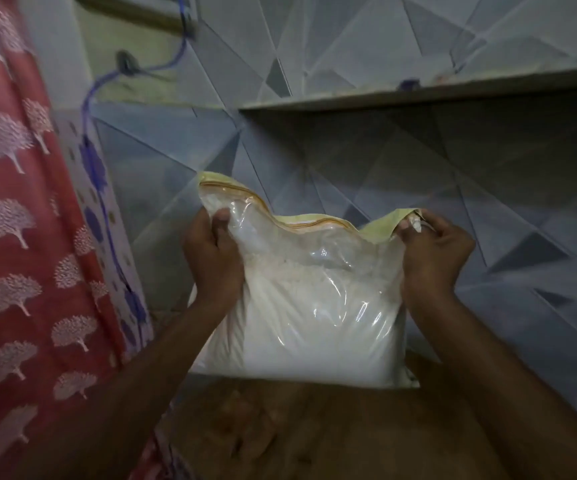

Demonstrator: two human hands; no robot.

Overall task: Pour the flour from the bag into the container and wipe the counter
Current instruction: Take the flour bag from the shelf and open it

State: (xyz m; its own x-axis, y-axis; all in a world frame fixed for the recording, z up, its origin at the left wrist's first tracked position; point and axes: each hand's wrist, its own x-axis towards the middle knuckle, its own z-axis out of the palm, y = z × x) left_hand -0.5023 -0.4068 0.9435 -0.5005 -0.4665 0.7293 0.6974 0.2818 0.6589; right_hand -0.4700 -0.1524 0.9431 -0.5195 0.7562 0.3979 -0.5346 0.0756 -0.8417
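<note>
A clear plastic zip bag (308,306) full of white flour stands upright on the brown counter (332,431), its yellow zip strip at the top. My left hand (211,254) grips the bag's upper left side with the thumb on the front. My right hand (432,251) pinches the bag's top right corner near the zip. No container is in view.
A blue-grey tiled wall (384,174) rises behind the counter. A shelf edge (418,91) juts out above at the right. A red patterned curtain (20,237) hangs at the left, with a blue cord (96,161) beside it.
</note>
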